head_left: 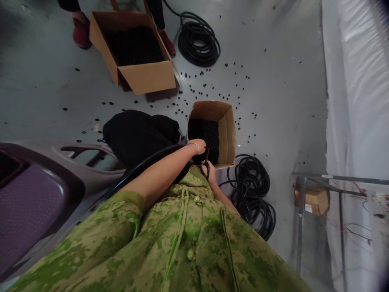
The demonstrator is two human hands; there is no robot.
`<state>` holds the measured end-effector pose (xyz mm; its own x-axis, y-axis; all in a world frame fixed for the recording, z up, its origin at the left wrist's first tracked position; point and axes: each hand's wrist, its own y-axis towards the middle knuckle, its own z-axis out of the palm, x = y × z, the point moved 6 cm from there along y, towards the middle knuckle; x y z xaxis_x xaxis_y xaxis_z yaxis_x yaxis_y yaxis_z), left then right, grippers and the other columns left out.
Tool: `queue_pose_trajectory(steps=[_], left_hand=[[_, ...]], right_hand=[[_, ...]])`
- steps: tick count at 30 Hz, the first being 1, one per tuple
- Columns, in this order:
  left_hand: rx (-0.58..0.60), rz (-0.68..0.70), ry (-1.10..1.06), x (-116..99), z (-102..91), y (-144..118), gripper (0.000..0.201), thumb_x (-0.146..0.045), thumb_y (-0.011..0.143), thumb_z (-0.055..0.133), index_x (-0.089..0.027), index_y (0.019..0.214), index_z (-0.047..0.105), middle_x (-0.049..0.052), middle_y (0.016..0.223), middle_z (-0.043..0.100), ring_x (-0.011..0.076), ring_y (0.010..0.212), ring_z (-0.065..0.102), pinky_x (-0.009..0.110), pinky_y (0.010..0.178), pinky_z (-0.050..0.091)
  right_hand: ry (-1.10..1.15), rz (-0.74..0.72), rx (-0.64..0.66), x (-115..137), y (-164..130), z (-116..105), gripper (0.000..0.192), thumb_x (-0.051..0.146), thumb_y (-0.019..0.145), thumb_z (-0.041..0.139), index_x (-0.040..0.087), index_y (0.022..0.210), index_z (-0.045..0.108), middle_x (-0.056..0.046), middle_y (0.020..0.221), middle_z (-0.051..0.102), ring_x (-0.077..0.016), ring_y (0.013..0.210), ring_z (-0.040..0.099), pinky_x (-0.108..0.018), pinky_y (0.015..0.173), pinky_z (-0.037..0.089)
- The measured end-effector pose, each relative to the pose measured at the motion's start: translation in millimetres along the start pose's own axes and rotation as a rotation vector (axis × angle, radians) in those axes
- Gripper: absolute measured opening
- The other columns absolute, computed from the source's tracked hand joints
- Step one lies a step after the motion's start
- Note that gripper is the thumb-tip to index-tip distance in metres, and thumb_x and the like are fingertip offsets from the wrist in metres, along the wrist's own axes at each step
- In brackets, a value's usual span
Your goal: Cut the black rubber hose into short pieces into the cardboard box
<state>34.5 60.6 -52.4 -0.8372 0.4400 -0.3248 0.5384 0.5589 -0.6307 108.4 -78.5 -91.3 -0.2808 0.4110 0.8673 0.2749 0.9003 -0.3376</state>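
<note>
Black hose (142, 164) held at small cardboard box (226, 134).
Left hand (198, 146) closes on the hose above the box; right hand (210, 170) grips black scissors (207, 164) just beside it.

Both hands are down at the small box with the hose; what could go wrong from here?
The black hose runs under the left hand toward the small cardboard box; a pull may tip the box. Black pieces scattered over the floor could roll underfoot. The hose coil beside the right hand may snag.
</note>
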Motion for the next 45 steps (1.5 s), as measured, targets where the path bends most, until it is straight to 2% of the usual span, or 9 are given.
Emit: queue_pose_trajectory(steps=[8, 16, 24, 29, 36, 45], left_hand=[[-0.022, -0.005, 0.018, 8, 2.8, 3, 0.037, -0.030, 0.088, 0.046, -0.020, 0.113, 0.071, 0.009, 0.118, 0.068, 0.0222, 0.108, 0.062, 0.029, 0.095, 0.047], [-0.020, -0.038, 0.015, 8, 0.2, 1, 0.037, -0.030, 0.087, 0.047, -0.018, 0.113, 0.070, 0.011, 0.118, 0.068, 0.0233, 0.109, 0.062, 0.030, 0.094, 0.048], [-0.007, -0.091, -0.049, 4, -3.5, -7, 0.039, -0.031, 0.089, 0.046, -0.012, 0.115, 0.069, 0.017, 0.119, 0.067, 0.0260, 0.111, 0.062, 0.034, 0.095, 0.048], [-0.006, -0.091, -0.072, -1, -6.2, -11, 0.037, -0.033, 0.090, 0.047, -0.014, 0.114, 0.069, 0.016, 0.118, 0.067, 0.0250, 0.111, 0.062, 0.033, 0.094, 0.049], [-0.018, -0.052, -0.049, -6, -5.7, -10, 0.039, -0.033, 0.090, 0.046, -0.014, 0.115, 0.068, 0.016, 0.118, 0.068, 0.0248, 0.110, 0.062, 0.034, 0.094, 0.049], [-0.022, -0.012, -0.036, -9, -2.1, -8, 0.038, -0.034, 0.089, 0.047, -0.015, 0.112, 0.070, 0.015, 0.116, 0.068, 0.0234, 0.108, 0.063, 0.030, 0.093, 0.049]], right_hand=[[-0.052, -0.022, -0.015, -6, 5, 7, 0.019, 0.028, 0.068, 0.047, 0.020, 0.080, 0.060, 0.000, 0.070, 0.061, -0.0159, 0.067, 0.053, -0.025, 0.064, 0.044], [-0.117, -0.067, -0.023, -15, 7, 9, 0.025, 0.028, 0.069, 0.046, 0.020, 0.086, 0.063, -0.001, 0.075, 0.064, -0.0163, 0.069, 0.056, -0.025, 0.067, 0.045], [-0.077, -0.076, -0.004, -7, 8, 4, 0.024, 0.032, 0.071, 0.048, 0.019, 0.085, 0.062, -0.002, 0.076, 0.065, -0.0171, 0.071, 0.057, -0.027, 0.069, 0.046], [0.058, 0.006, 0.044, 1, 1, -3, 0.026, 0.036, 0.075, 0.053, 0.020, 0.092, 0.062, -0.001, 0.070, 0.064, -0.0180, 0.068, 0.059, -0.026, 0.060, 0.046], [0.245, 0.143, 0.081, -1, -1, -4, 0.035, 0.042, 0.074, 0.056, 0.019, 0.100, 0.060, 0.004, 0.062, 0.059, -0.0123, 0.051, 0.053, -0.022, 0.049, 0.042], [0.185, 0.180, 0.068, 4, 2, -4, 0.035, 0.043, 0.076, 0.056, 0.018, 0.100, 0.061, 0.003, 0.061, 0.060, -0.0122, 0.048, 0.051, -0.022, 0.046, 0.039]])
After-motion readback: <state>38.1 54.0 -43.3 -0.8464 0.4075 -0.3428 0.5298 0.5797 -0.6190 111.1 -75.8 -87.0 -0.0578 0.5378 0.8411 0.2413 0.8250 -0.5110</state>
